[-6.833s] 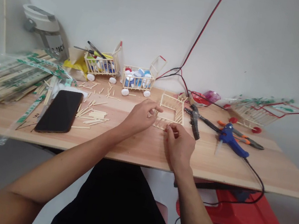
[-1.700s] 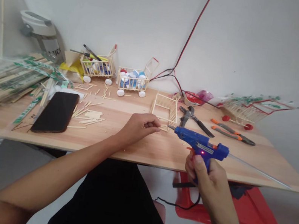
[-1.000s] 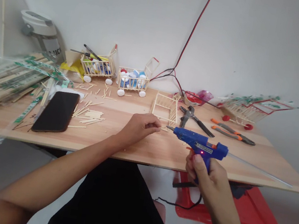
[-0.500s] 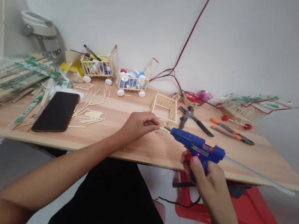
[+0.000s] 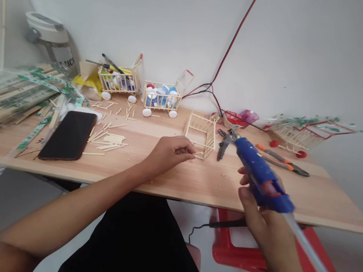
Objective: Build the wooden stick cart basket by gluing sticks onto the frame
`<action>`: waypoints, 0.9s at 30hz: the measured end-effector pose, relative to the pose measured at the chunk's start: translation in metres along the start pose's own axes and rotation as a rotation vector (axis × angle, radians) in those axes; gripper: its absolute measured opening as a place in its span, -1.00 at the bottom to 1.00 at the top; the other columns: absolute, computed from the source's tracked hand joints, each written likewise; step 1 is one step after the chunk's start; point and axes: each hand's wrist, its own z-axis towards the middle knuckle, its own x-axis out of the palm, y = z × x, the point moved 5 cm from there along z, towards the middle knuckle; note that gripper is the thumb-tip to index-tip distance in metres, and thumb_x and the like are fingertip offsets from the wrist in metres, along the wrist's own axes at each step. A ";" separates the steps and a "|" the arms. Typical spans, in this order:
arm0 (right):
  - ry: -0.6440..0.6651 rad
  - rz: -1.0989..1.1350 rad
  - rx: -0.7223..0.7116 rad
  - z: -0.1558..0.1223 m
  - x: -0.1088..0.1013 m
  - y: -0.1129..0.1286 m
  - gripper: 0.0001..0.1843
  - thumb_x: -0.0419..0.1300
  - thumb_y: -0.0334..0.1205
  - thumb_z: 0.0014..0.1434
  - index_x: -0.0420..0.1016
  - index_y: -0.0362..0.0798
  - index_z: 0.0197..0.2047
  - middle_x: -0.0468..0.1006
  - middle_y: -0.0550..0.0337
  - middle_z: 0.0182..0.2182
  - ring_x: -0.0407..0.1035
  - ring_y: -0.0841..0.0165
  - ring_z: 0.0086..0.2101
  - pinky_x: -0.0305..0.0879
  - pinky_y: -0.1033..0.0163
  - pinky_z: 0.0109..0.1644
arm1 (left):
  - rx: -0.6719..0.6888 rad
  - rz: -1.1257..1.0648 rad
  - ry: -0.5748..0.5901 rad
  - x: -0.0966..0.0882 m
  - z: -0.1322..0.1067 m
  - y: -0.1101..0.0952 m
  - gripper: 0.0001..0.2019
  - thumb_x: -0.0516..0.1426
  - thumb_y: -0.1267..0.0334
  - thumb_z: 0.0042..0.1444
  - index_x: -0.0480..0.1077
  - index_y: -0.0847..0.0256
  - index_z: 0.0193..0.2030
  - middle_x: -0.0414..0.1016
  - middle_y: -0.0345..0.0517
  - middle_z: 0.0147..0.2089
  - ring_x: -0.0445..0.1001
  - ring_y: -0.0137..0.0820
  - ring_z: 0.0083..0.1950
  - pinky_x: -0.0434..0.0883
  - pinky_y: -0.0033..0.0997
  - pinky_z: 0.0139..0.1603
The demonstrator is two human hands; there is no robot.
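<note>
My right hand (image 5: 256,199) grips a blue hot glue gun (image 5: 259,172), its nozzle pointing up and left over the table. A long clear glue stick (image 5: 323,266) trails from its rear end. Pinched between the thumb and fingers of my left hand (image 5: 177,151) is a short wooden stick (image 5: 198,153), mostly hidden by the fingertips. Just beyond the left hand stands an open frame of thin wooden sticks (image 5: 216,137); whether the held stick touches it I cannot tell.
Cut sticks (image 5: 113,138) lie scattered left, beside a black phone (image 5: 68,135) and bagged sticks (image 5: 17,94). Small stick carts (image 5: 161,100) with bottle caps stand near the wall. Dark pliers (image 5: 224,145) and orange-handled pliers (image 5: 281,161) lie right, before a red-wheeled cart (image 5: 293,136).
The glue gun has swung away from the left hand's stick, its nozzle moving up and right and its rear end dropping. My left hand has stayed nearly in place.
</note>
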 end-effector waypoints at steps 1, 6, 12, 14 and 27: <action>0.023 -0.059 -0.042 0.002 0.001 -0.001 -0.70 0.11 -0.10 0.24 0.35 0.04 0.02 0.44 0.03 -0.09 0.36 0.17 -0.07 0.33 0.09 -0.02 | 0.016 -0.040 0.011 0.001 0.000 -0.002 -0.94 0.26 0.31 0.08 0.53 0.25 -0.34 0.55 -0.09 -0.32 0.47 -0.43 -0.29 0.36 -0.45 -0.28; 0.213 -0.332 -0.222 0.000 0.022 -0.019 -0.54 0.05 -0.30 0.21 0.32 0.07 0.18 0.38 -0.02 0.04 0.31 0.15 0.03 0.34 0.10 -0.02 | 0.025 -0.378 -0.023 -0.003 0.002 -0.006 -0.90 0.27 0.27 0.08 0.52 0.27 -0.34 0.51 -0.07 -0.27 0.46 -0.49 -0.37 0.44 -0.45 -0.36; 0.120 -0.485 -0.203 0.009 0.010 -0.063 -0.59 0.06 -0.22 0.23 0.39 0.03 0.14 0.42 -0.05 -0.01 0.34 0.13 -0.04 0.33 0.09 -0.04 | -0.043 -0.500 -0.369 -0.030 0.006 0.005 -0.87 0.32 0.32 -0.03 0.45 0.28 -0.42 0.49 -0.19 -0.37 0.42 -0.56 -0.48 0.43 -0.50 -0.44; 0.053 -0.561 -0.137 0.018 -0.008 -0.088 -0.53 0.07 -0.21 0.23 0.36 -0.01 0.20 0.42 -0.12 0.00 0.33 0.08 -0.01 0.31 0.08 -0.03 | -0.052 -0.506 -0.412 -0.034 0.006 0.008 -0.85 0.33 0.33 -0.06 0.44 0.28 -0.43 0.47 -0.22 -0.39 0.40 -0.58 -0.50 0.40 -0.53 -0.46; 0.191 -0.868 0.028 0.038 -0.071 -0.224 -0.48 0.12 -0.13 0.23 0.37 -0.19 0.21 0.49 -0.33 -0.06 0.38 0.05 -0.15 0.23 0.05 -0.13 | -0.255 -0.453 -0.242 -0.019 0.006 0.012 -0.81 0.37 0.24 -0.13 0.52 0.29 -0.41 0.55 -0.15 -0.41 0.41 -0.54 -0.48 0.40 -0.50 -0.44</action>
